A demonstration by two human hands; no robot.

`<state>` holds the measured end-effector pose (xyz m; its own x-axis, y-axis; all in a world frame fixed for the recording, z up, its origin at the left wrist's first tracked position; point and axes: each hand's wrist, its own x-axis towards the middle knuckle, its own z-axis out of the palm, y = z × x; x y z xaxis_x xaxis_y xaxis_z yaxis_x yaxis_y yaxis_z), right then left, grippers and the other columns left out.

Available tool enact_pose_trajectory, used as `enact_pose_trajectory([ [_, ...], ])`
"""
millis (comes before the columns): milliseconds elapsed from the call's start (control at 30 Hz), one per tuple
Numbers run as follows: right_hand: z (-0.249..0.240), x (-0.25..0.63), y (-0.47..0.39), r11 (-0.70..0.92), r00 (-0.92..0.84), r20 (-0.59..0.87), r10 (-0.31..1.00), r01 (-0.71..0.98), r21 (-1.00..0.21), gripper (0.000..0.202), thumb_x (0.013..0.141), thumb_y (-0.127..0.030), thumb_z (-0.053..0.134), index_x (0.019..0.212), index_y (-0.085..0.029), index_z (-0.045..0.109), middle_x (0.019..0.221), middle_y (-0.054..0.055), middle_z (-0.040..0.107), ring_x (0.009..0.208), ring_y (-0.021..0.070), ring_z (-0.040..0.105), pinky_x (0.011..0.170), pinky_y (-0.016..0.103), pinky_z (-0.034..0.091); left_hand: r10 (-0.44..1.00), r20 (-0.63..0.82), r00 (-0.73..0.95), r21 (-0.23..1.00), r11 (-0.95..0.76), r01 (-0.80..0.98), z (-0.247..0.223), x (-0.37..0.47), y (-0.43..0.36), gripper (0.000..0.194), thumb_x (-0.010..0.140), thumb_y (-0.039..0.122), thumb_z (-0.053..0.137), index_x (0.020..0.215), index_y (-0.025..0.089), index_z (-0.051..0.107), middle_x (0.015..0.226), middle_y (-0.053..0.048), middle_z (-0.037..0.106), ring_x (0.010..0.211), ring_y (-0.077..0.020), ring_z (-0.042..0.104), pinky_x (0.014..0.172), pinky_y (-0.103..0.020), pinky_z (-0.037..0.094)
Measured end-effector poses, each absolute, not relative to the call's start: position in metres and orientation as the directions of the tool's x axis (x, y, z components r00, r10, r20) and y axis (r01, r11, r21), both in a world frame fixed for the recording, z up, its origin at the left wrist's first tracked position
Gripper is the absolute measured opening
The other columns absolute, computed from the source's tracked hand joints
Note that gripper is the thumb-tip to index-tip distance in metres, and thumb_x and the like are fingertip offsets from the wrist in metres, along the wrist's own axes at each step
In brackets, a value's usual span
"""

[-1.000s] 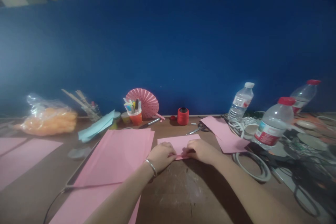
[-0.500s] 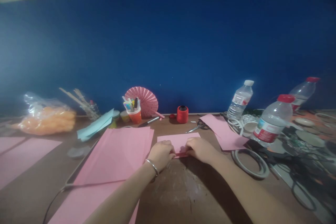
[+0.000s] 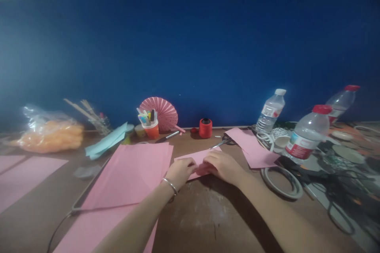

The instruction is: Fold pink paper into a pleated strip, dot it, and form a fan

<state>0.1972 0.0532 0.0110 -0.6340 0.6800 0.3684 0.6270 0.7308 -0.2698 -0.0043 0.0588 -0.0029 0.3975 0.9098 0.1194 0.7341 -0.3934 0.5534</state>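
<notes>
A small sheet of pink paper (image 3: pixel 196 155) lies on the brown table, its near edge folded up between my hands. My left hand (image 3: pixel 181 173), with a silver bangle at the wrist, pinches that edge on the left. Close beside it, my right hand (image 3: pixel 222 166) has its fingers curled over the same edge further right, fingertips partly hidden. Scissors (image 3: pixel 222 142) rest just beyond the paper. Left of my left hand is a stack of larger pink sheets (image 3: pixel 133 170).
Behind stand a red thread spool (image 3: pixel 205 128), a cup of pens (image 3: pixel 152 129) and a pink folded fan (image 3: pixel 162 110). Pink offcuts (image 3: pixel 252 148), a grey ring (image 3: pixel 280 191) and water bottles (image 3: pixel 308 138) crowd the right. A bag of orange stuff (image 3: pixel 53 136) sits left.
The small pink paper has turned slightly, its right side tilting away from me. My right hand has moved a little left, nearer my left hand. The view has shifted slightly.
</notes>
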Motion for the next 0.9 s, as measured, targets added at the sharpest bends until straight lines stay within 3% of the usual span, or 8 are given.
enact_pose_trajectory([
  [233,0.0023,0.1965,0.0555,0.719,-0.611,0.401,0.683,0.659,-0.221,0.016,0.086,-0.023,0.041,0.08,-0.017,0.055,0.079,0.005,0.058,0.078,0.0168,0.05,0.069,0.027,0.035,0.897,0.199,0.396,0.553,-0.436,0.71,0.0015,-0.0032,0.055,0.02,0.068,0.033,0.059,0.084,0.022,0.061,0.082,0.001,0.063,0.073,-0.0153,0.054,0.064,-0.022,0.038],
  [733,0.0036,0.1926,0.0513,0.704,-0.593,0.425,0.684,0.688,-0.175,0.01,0.08,-0.012,0.045,0.074,-0.016,0.052,0.077,0.004,0.056,0.077,0.0173,0.047,0.069,0.027,0.034,0.9,0.213,0.382,0.519,-0.435,0.736,-0.0059,-0.0047,0.0559,0.015,0.069,0.021,0.053,0.081,0.022,0.061,0.078,0.001,0.063,0.07,-0.0142,0.055,0.066,-0.023,0.039],
  [900,0.0036,0.1941,0.0537,0.69,-0.592,0.385,0.708,0.695,-0.201,0.009,0.08,-0.014,0.046,0.074,-0.017,0.052,0.077,0.004,0.057,0.077,0.0172,0.048,0.069,0.028,0.034,0.876,0.247,0.414,0.477,-0.482,0.735,-0.0027,-0.0053,0.0554,0.013,0.071,0.026,0.054,0.081,0.023,0.06,0.08,0.001,0.063,0.072,-0.015,0.055,0.07,-0.025,0.039],
])
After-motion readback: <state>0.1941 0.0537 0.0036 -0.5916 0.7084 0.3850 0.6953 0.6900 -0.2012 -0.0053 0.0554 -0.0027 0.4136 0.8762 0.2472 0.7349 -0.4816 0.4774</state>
